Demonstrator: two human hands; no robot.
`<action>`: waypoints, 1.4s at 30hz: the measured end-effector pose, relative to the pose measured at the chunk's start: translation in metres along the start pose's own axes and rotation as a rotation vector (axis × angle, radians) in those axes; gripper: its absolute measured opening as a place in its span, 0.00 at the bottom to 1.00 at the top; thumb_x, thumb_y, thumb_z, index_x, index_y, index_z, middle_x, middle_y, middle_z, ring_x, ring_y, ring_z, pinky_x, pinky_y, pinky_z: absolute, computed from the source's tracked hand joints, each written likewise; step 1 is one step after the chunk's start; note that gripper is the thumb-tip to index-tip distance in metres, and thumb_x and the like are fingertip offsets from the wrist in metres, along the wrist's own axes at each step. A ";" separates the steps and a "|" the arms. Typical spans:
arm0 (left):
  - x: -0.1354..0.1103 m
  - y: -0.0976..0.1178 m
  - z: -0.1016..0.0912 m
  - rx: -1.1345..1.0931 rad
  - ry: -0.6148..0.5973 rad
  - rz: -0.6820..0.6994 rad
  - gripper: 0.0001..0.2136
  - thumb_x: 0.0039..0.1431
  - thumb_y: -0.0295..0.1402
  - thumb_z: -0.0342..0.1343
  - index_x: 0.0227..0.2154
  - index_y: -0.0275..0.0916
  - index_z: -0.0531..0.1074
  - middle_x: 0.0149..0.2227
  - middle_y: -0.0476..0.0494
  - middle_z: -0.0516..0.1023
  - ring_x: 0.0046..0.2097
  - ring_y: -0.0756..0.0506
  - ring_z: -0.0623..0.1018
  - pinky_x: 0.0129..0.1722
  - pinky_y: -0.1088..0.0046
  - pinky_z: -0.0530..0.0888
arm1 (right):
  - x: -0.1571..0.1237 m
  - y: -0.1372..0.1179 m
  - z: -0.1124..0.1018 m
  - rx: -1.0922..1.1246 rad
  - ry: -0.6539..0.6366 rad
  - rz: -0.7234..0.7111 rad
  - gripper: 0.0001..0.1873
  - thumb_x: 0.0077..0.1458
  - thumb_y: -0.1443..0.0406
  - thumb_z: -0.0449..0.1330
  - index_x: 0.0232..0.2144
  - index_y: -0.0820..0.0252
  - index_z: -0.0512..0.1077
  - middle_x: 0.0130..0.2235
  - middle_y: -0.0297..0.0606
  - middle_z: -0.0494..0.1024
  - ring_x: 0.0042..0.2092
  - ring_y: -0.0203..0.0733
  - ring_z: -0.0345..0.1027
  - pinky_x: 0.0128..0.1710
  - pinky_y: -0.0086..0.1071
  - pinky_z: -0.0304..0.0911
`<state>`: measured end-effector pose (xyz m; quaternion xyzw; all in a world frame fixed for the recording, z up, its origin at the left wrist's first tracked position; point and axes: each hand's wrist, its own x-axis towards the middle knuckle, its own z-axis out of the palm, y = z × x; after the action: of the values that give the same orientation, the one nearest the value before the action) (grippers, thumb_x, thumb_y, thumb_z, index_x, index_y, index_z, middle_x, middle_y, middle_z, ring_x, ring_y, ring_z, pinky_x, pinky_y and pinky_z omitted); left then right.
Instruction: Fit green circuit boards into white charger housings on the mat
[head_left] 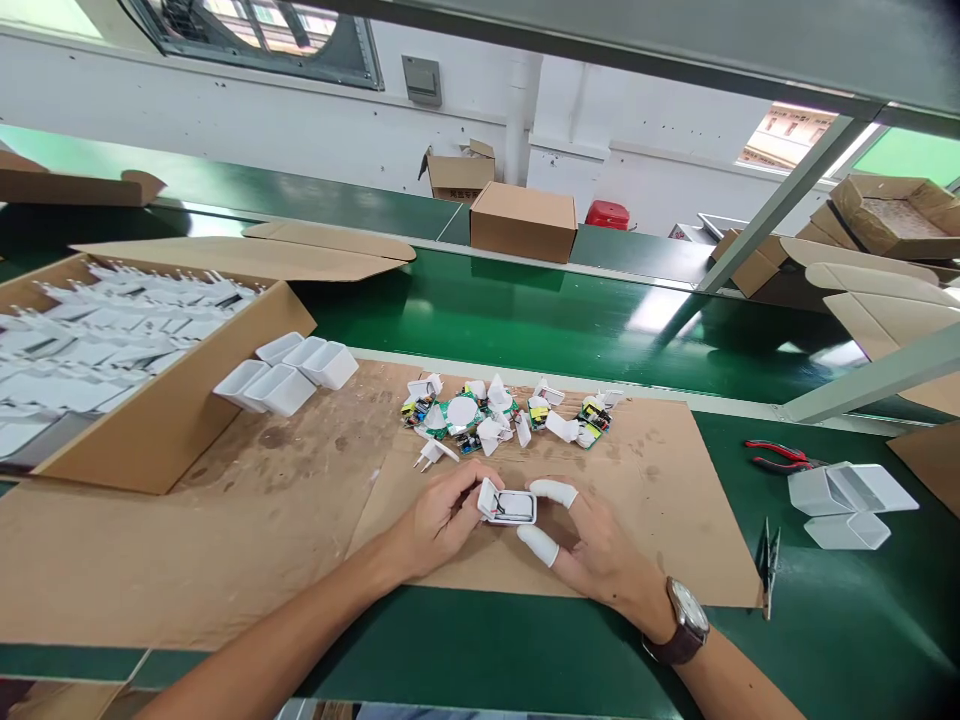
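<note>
Nearest to us is the watch (686,612) with brown strap, which we wear at the right wrist. Just beyond it is our right hand (600,545); its thumb and forefinger wear white covers (555,491) and stand curved apart around the right end of a small white case (516,508). We cannot tell if these fingertips press on it. Our left hand (442,512) has a narrow grip: its fingers and thumb hold the case at its left end, where a white end piece (487,497) stands up. Inside the case we see some dark wire. The case is above the cardboard sheet (652,500), near its middle.

At the right, tweezers (769,570) lie by the edge of this sheet, and farther are white shells (847,532) and red-handled pliers (784,456).

Beyond our hands there is a white plug (433,455) with two pins, and behind it a row of circuit boards (596,418) among white pieces. At the left, white cups (282,388) stand beside a large carton (187,410), which is filled with white parts (112,345).

Farther, we see a green belt (487,310); behind it are a closed brown box (523,222) and a red object (607,215) before the white wall (465,110).
</note>
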<state>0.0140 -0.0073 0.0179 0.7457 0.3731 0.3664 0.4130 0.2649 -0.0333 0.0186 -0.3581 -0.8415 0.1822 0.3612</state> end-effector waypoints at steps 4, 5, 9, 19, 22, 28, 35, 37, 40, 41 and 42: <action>0.001 0.000 -0.001 0.021 0.005 0.028 0.15 0.76 0.38 0.43 0.42 0.39 0.73 0.30 0.48 0.76 0.28 0.49 0.74 0.29 0.74 0.70 | -0.002 0.006 0.002 -0.009 0.051 -0.024 0.24 0.71 0.63 0.61 0.65 0.56 0.62 0.53 0.48 0.79 0.52 0.48 0.79 0.51 0.41 0.79; 0.001 0.000 -0.001 0.025 0.007 0.038 0.14 0.76 0.37 0.44 0.42 0.38 0.74 0.30 0.48 0.76 0.28 0.49 0.73 0.29 0.74 0.70 | -0.001 0.007 0.003 -0.008 0.025 -0.050 0.25 0.71 0.65 0.60 0.66 0.56 0.62 0.55 0.49 0.78 0.54 0.49 0.77 0.53 0.42 0.78; 0.001 -0.001 0.000 0.027 0.013 0.059 0.13 0.75 0.36 0.44 0.44 0.38 0.73 0.29 0.49 0.74 0.28 0.50 0.72 0.28 0.75 0.69 | 0.002 0.006 0.009 -0.005 -0.087 -0.128 0.26 0.72 0.68 0.57 0.68 0.55 0.61 0.60 0.50 0.75 0.59 0.51 0.73 0.56 0.46 0.76; 0.000 -0.004 0.001 0.036 0.029 0.081 0.12 0.76 0.34 0.44 0.46 0.37 0.72 0.30 0.51 0.74 0.27 0.51 0.69 0.27 0.76 0.66 | 0.003 0.005 0.011 0.039 -0.124 -0.154 0.31 0.69 0.75 0.56 0.71 0.56 0.60 0.63 0.50 0.73 0.62 0.50 0.68 0.58 0.46 0.74; 0.000 -0.006 0.001 0.048 0.031 0.064 0.13 0.76 0.35 0.44 0.47 0.38 0.73 0.32 0.49 0.75 0.28 0.51 0.71 0.29 0.76 0.68 | 0.002 0.008 0.012 0.051 -0.115 -0.182 0.32 0.68 0.77 0.55 0.71 0.56 0.62 0.62 0.51 0.73 0.61 0.49 0.69 0.56 0.45 0.74; -0.004 -0.013 0.006 -0.019 0.069 0.166 0.28 0.71 0.52 0.56 0.66 0.41 0.62 0.44 0.42 0.78 0.37 0.46 0.80 0.34 0.71 0.79 | 0.002 0.012 0.015 0.249 0.092 0.026 0.22 0.71 0.70 0.57 0.64 0.49 0.70 0.58 0.45 0.78 0.57 0.46 0.74 0.56 0.42 0.74; -0.004 -0.008 0.014 0.307 0.226 0.561 0.38 0.65 0.48 0.66 0.71 0.40 0.59 0.55 0.31 0.76 0.54 0.38 0.81 0.53 0.60 0.83 | 0.001 0.008 0.021 0.953 0.018 0.681 0.22 0.64 0.44 0.66 0.46 0.54 0.76 0.42 0.37 0.81 0.40 0.42 0.75 0.41 0.34 0.74; -0.003 -0.009 0.014 0.325 0.251 0.632 0.39 0.62 0.50 0.67 0.69 0.38 0.61 0.52 0.31 0.78 0.52 0.38 0.82 0.53 0.60 0.83 | 0.000 0.004 0.025 1.037 -0.016 0.767 0.25 0.60 0.41 0.68 0.44 0.54 0.76 0.40 0.36 0.79 0.39 0.42 0.74 0.39 0.34 0.73; -0.002 -0.012 0.013 0.345 0.282 0.669 0.39 0.62 0.52 0.66 0.69 0.37 0.62 0.51 0.31 0.79 0.51 0.38 0.83 0.51 0.61 0.84 | 0.000 0.000 0.027 1.095 -0.069 0.825 0.28 0.58 0.39 0.69 0.44 0.53 0.75 0.39 0.35 0.79 0.40 0.45 0.75 0.39 0.37 0.75; -0.002 -0.013 0.013 0.343 0.289 0.672 0.39 0.62 0.52 0.66 0.69 0.37 0.62 0.51 0.31 0.79 0.50 0.38 0.83 0.50 0.62 0.84 | 0.001 -0.002 0.027 1.104 -0.084 0.827 0.27 0.58 0.39 0.69 0.44 0.53 0.75 0.39 0.36 0.79 0.41 0.46 0.76 0.40 0.39 0.75; -0.002 -0.014 0.012 0.339 0.294 0.675 0.40 0.61 0.52 0.67 0.69 0.37 0.62 0.50 0.32 0.79 0.49 0.39 0.83 0.48 0.63 0.84 | 0.002 -0.003 0.027 1.112 -0.094 0.825 0.27 0.58 0.39 0.69 0.43 0.53 0.75 0.39 0.36 0.79 0.42 0.47 0.76 0.40 0.40 0.76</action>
<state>0.0204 -0.0077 0.0003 0.8235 0.2174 0.5174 0.0829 0.2430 -0.0351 0.0030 -0.4022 -0.4331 0.7241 0.3554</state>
